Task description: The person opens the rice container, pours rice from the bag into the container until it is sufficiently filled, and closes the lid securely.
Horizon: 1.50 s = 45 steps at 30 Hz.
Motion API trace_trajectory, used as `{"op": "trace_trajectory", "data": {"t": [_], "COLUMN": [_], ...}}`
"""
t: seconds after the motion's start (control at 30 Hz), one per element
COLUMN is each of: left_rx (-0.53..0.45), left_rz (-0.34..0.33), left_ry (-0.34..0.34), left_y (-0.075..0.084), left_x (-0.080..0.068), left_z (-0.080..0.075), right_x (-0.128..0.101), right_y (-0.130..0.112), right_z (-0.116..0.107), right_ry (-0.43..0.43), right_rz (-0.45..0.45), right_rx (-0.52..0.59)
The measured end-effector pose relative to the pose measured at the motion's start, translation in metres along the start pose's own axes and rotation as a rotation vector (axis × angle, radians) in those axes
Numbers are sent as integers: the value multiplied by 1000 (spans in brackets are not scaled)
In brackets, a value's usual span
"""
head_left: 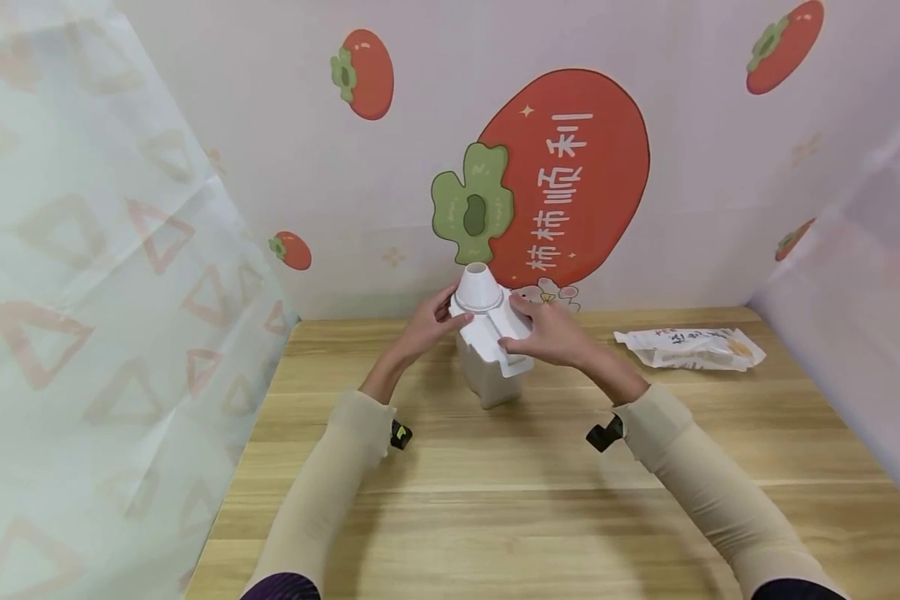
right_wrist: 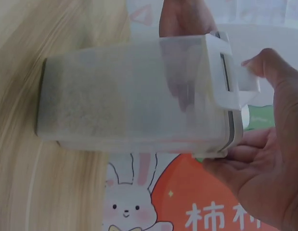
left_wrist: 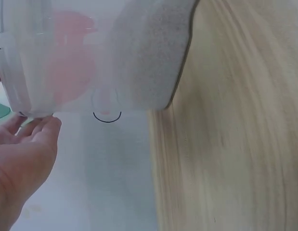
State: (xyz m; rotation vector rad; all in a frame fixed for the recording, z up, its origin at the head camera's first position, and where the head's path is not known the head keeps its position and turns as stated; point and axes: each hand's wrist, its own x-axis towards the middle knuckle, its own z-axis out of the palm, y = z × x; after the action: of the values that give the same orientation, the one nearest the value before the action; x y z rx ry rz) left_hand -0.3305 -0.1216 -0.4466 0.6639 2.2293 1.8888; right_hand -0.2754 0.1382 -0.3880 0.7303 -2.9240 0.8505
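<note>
A translucent storage container (head_left: 489, 379) stands upright on the table, its lower part filled with pale, fine-grained contents (right_wrist: 81, 101). Its white lid (head_left: 487, 340) carries a hollow cone-shaped cap (head_left: 478, 288) at the back. My left hand (head_left: 426, 323) holds the lid's left side, thumb on top near the cone and fingers along the side. From the right, my right hand (head_left: 555, 335) grips the lid, thumb on the front part and fingers toward the back edge. In the right wrist view, the thumb lies at the white flap (right_wrist: 247, 81).
A white printed packet (head_left: 690, 348) lies at the back right of the wooden table (head_left: 487, 500). Behind the container rises a wall covering (head_left: 690, 167) with persimmon pictures. A pale patterned sheet (head_left: 120, 333) stands along the left.
</note>
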Motion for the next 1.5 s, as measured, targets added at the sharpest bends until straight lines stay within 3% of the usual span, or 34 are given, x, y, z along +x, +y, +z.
{"op": "trace_trajectory", "data": {"t": [0.17, 0.33, 0.63, 0.83, 1.03, 1.17, 1.3, 1.5], "left_rx": [64, 160, 197, 163, 47, 14, 35, 105], "left_rz": [-3, 41, 42, 18, 9, -4, -28, -22], "left_ry": [70, 100, 99, 10, -84, -139, -167, -157], "left_y": [3, 5, 4, 4, 0, -4, -7, -6], "left_x": [-10, -18, -24, -11, 1, 9, 12, 11], "left_z": [1, 1, -4, -8, -17, -22, -24, -23], "right_x": [5, 11, 11, -5, -22, -29, -32, -30], "right_y": [13, 28, 33, 17, -2, -9, -12, -11], "right_z": [-6, -15, -22, -19, -1, 12, 19, 18], "right_ry": [-49, -105, -167, -62, 87, 184, 225, 227], "right_rz": [-84, -165, -183, -150, -74, -51, -29, -40], "right_rx": [47, 70, 58, 2, -105, -106, -121, -141]}}
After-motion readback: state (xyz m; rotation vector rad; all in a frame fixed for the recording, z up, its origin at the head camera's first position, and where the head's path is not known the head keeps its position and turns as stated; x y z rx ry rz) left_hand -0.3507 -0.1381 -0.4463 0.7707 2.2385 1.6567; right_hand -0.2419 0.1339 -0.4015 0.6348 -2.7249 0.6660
